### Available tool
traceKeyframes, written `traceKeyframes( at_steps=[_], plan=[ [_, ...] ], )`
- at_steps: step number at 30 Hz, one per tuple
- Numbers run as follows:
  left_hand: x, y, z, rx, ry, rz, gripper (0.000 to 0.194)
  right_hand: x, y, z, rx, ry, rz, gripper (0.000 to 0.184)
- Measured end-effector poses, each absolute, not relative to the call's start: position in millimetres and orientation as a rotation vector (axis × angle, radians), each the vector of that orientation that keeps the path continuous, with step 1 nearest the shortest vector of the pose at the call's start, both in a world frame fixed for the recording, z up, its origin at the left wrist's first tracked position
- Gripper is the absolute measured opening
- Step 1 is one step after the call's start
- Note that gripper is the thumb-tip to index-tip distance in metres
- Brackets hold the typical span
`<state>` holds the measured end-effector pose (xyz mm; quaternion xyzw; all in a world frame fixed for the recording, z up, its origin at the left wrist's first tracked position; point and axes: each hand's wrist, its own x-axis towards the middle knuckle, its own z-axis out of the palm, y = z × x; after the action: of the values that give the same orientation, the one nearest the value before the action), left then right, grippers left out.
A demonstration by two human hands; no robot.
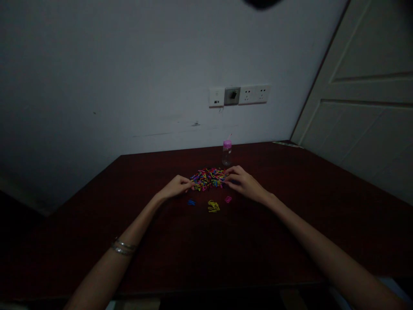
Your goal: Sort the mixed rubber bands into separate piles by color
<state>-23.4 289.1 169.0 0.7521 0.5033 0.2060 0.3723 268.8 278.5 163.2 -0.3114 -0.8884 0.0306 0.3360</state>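
A heap of small, many-coloured rubber hair bands lies on the dark red-brown table. My left hand rests at the heap's left edge, its thumb and fingertips pinched together; whatever sits between them is too small to make out. At the right edge, my right hand reaches in with bent fingers, thumb and fingers apart, the tips touching the bands. In front of the heap lie three separate groups: blue bands near my left hand, yellow bands in the middle, and pink bands below my right hand.
Behind the heap stands a clear bottle with a pink lid. The table meets a pale wall carrying a row of sockets and switches. A panelled door is at the right. Bracelets circle my left wrist.
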Motion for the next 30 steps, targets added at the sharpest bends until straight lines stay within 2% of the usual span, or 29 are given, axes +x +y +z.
traceKeyframes(
  at_steps=[8,14,30],
  plan=[
    [-22.1,287.7,168.7,1.913,1.287,0.571,0.041,294.5,272.7,175.8,-0.839,-2.298,0.287,0.008],
    [-23.3,290.3,166.8,1.898,1.296,0.576,0.04,290.4,270.4,169.9,-0.89,-2.495,0.482,0.008],
    [-24.3,291.9,164.9,1.92,1.292,0.59,0.038,285.4,267.6,165.8,-0.934,-2.623,0.521,0.015]
  ],
)
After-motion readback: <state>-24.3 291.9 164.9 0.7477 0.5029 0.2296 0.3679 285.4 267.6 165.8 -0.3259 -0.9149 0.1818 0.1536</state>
